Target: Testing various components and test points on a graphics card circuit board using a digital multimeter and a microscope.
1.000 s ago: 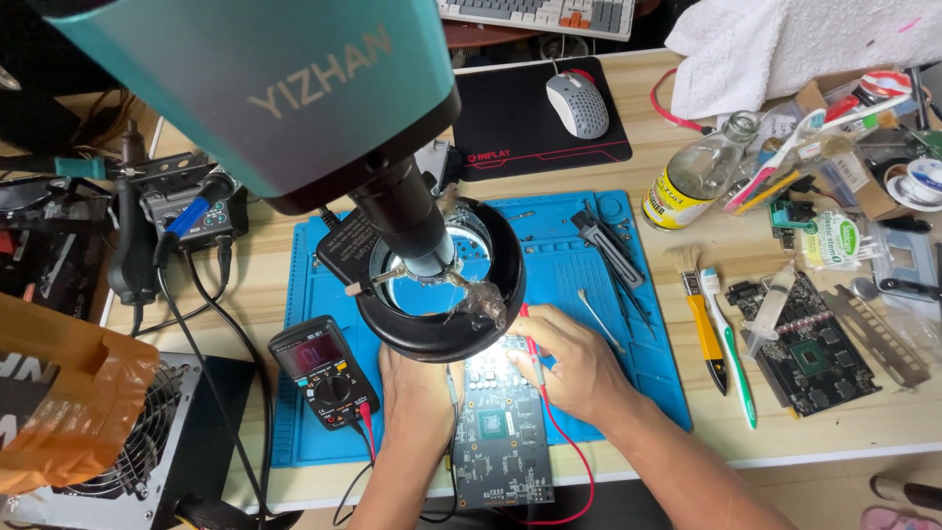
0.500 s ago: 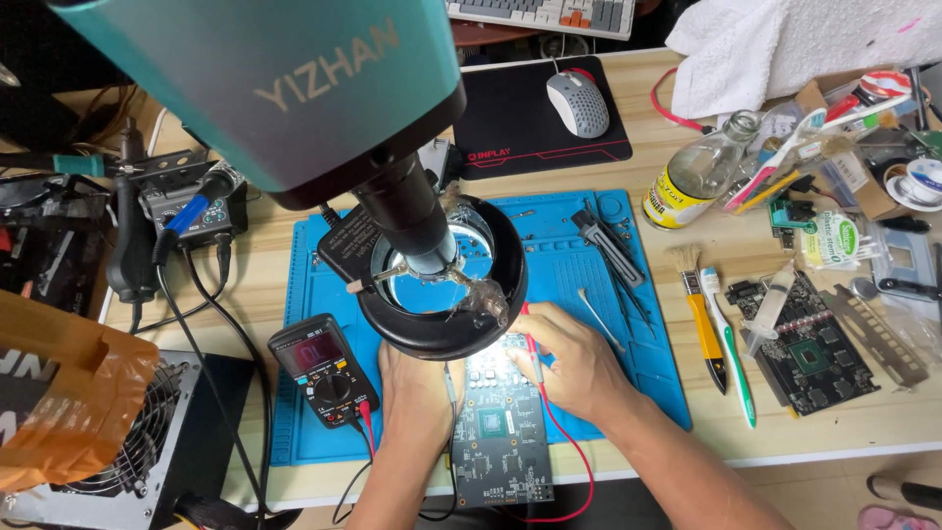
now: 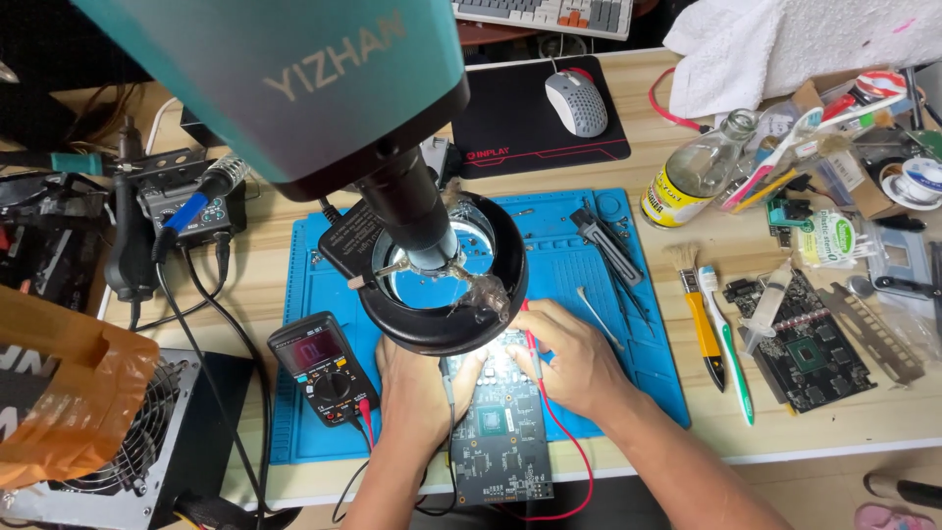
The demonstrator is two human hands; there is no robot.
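Hands | left hand (image 3: 420, 385) fingertips hidden under black ring light (image 3: 446, 285), grip unclear | right hand (image 3: 569, 358) pinches red probe (image 3: 531, 344) | dark green circuit board (image 3: 500, 427) overhangs surface edge on blue silicone mat (image 3: 628, 324)

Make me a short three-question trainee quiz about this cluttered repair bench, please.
1. True or false: the dark green circuit board lies under the black ring light on the blue silicone mat.
2. What does the right hand pinch?
A. yellow-handled brush
B. red probe
C. white mouse
3. Which small black device with a dial sits beside the left hand?

Key:
1. True
2. B, the red probe
3. The black multimeter
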